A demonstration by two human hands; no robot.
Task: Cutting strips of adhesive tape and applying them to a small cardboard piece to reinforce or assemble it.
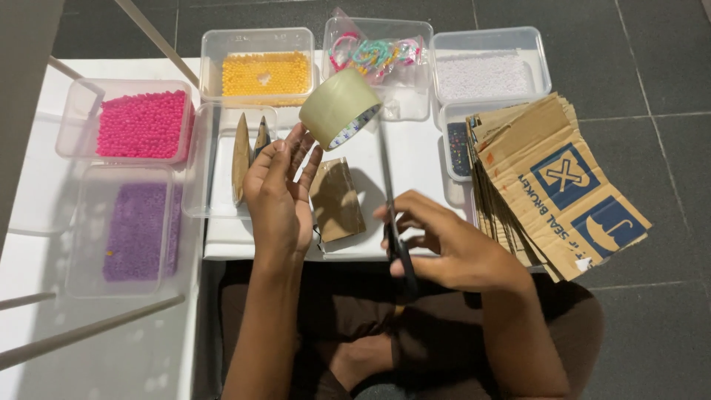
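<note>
White table (415, 159) below us: our left hand (280, 194) pinches the tape roll (338, 107), our right hand (444, 248) grips scissors (392, 222); the blades could nick our fingers.

We see a dark grey tiled floor (652, 67) with pale grout lines — and over it a low white counter (29, 244), brightly lit, crossed by thin slanting shadows.

On the white table (33, 244) stand clear tubs of pink beads (142, 123), purple beads (137, 230), yellow beads (265, 73) and white beads (485, 75), beside a stack of cardboard pieces (552, 192).
</note>
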